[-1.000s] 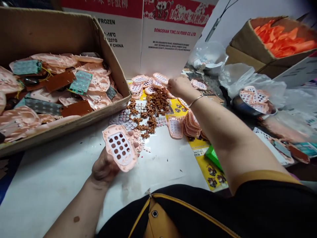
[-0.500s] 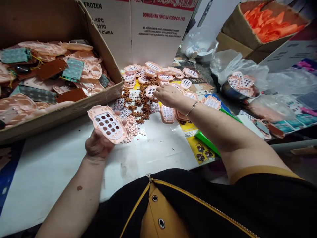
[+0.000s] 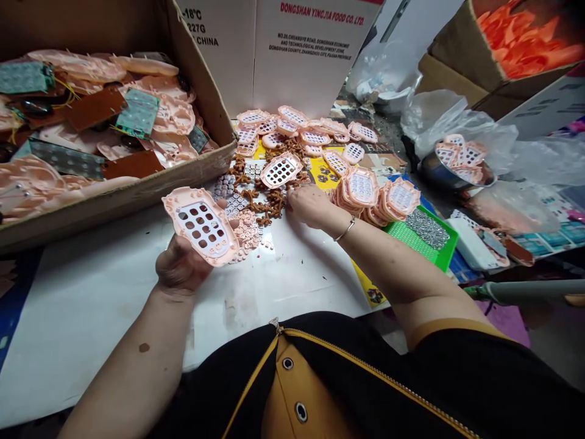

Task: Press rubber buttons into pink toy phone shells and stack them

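My left hand (image 3: 181,268) holds a pink plastic faceplate (image 3: 201,224) with several round holes, tilted above the white table (image 3: 82,317). My right hand (image 3: 311,204) rests low on the table with fingers curled at the edge of a heap of small brown rubber pieces (image 3: 269,198). What its fingertips pinch is hidden. A smaller pink keypad cover (image 3: 281,171) lies on that heap just beyond the hand. Small grey and pink button mats (image 3: 237,213) lie between my two hands.
A big cardboard box (image 3: 137,192) of pink shells and circuit boards stands at the left. More pink covers lie at the back (image 3: 292,125) and in a stack (image 3: 379,195) beside a green tray (image 3: 425,235). A metal bowl (image 3: 457,171) and a box of orange parts (image 3: 525,36) are right.
My right hand has drawn back from the far pile of pink covers to the near edge of the brown pieces. The left hand keeps the faceplate, slightly lower and to the left.
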A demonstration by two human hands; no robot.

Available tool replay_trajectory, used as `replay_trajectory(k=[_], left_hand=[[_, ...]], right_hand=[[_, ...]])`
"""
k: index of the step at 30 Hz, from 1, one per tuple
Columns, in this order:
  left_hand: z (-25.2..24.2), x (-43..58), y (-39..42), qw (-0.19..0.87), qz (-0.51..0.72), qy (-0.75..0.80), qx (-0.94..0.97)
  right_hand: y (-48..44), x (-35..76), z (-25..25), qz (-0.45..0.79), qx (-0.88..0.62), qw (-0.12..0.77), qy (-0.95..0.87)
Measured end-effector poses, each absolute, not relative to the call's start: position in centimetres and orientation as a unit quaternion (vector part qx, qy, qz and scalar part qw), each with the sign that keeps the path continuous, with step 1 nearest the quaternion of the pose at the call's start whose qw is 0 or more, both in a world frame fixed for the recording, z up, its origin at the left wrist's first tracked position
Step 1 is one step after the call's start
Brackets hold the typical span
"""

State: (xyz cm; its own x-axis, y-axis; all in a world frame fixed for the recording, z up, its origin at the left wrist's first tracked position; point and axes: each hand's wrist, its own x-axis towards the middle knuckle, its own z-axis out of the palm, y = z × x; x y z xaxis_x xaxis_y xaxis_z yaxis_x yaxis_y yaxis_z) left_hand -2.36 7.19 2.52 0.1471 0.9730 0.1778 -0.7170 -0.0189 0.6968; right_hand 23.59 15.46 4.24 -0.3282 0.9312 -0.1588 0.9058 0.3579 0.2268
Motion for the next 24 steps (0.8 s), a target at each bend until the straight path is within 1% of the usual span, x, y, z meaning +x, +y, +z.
replay_trajectory(k=[2,4,9,12,15,19,24], left_hand=[[2.5,-2.4,7.2,0.681,0.622,0.188,0.338],[2.4,-2.4,7.2,0.676,0.632,0.178,0.334],[2.3,-2.2,7.0,0.679,0.636,0.163,0.328],[2.4,-2.0,6.9,0.695,0.615,0.162,0.334],[2.5,-1.9,6.8,0.687,0.617,0.165,0.346],[2.6,-2.0,6.9,0.688,0.605,0.186,0.355],[2.3,-2.2,7.0,0.695,0.603,0.190,0.343]], right_hand=[[15.1,23.6,4.3,0.051,0.564,0.127,0.814],[14.4,23.9,4.4,0.077,0.562,0.084,0.820],[11.3,25.4,3.8,0.173,0.510,-0.153,0.829],[9.4,25.7,3.2,0.181,0.492,-0.233,0.819],[8.3,25.5,2.8,0.167,0.501,-0.269,0.806],[7.6,25.3,2.8,0.142,0.513,-0.282,0.798],[6.7,25.4,3.2,0.157,0.505,-0.291,0.798]])
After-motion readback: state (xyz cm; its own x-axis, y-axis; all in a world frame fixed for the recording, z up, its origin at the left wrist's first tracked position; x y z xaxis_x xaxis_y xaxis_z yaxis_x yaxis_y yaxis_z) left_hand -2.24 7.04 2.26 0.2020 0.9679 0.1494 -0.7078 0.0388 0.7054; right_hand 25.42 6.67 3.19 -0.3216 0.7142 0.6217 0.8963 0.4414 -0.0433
